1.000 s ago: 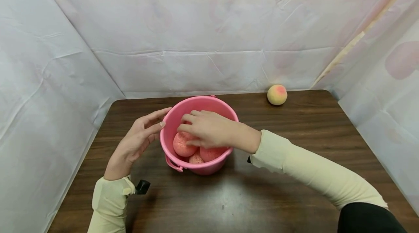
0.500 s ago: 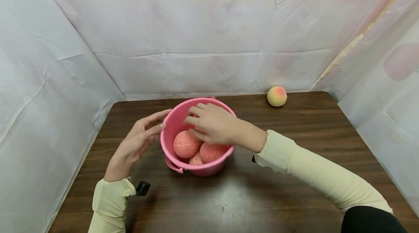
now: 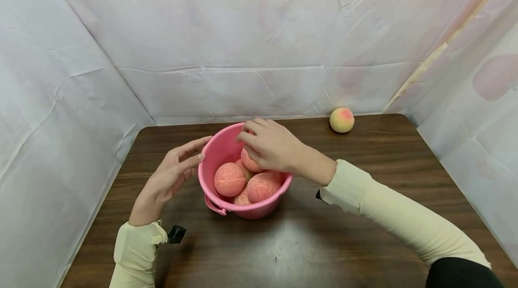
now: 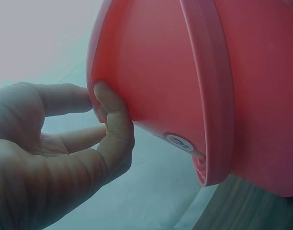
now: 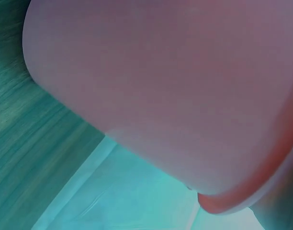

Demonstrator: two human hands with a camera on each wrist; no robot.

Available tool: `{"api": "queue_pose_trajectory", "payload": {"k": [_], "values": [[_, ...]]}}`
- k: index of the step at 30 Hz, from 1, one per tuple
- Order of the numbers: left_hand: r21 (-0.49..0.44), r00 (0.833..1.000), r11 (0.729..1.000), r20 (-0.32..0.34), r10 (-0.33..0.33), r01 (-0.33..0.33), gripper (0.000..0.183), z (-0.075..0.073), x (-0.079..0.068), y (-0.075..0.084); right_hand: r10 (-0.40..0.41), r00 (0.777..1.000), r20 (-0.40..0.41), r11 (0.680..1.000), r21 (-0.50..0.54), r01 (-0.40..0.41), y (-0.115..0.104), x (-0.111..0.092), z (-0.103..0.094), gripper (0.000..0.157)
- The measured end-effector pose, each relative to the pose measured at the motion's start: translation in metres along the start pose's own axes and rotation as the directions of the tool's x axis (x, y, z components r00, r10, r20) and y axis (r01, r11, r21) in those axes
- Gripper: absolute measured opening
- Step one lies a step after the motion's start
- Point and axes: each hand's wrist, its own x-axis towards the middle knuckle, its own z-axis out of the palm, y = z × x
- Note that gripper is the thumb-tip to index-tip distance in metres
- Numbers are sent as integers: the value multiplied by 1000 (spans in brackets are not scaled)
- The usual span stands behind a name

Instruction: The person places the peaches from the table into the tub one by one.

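A pink bucket (image 3: 218, 149) stands on the table with several round, speckled peaches inside, reddish-pink to yellowish. My left hand (image 3: 173, 172) pinches its left rim; in the left wrist view the thumb (image 4: 115, 120) and fingers meet at the rim. Within the bucket's upper right part, my right hand (image 3: 276, 146) grips a peach (image 3: 249, 161), its fingers curled over the top. Below that lie other peaches, one at the left (image 3: 229, 180) and one at the front (image 3: 264, 186). The right wrist view shows the bucket's outer wall (image 5: 151, 91); the right fingers are out of sight there.
A yellow peach with a red blush (image 3: 341, 120) lies at the table's back right, close to the wall. The dark wooden table (image 3: 344, 234) is bounded by white sheeting (image 3: 259, 45) at the back and sides. The bucket's handle (image 3: 214, 206) hangs at its front left.
My right hand has risen and shifted back and right inside the bucket, bringing a peach up with it. More peaches show beneath. The left hand stays at the rim.
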Motion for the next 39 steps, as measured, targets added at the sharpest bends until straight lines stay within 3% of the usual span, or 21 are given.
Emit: {"api": "queue_pose_trajectory", "payload": {"k": [25,39], "values": [[3,1000,1000,7,6,-6,50,1,-1,1,120,980,-159,992,48,-114,54,-26,-7,22],[4,1000,1000,3,2,-2,50,0,0,2,217,964,-154,975,-7,-220,91,-48,-2,22]]}}
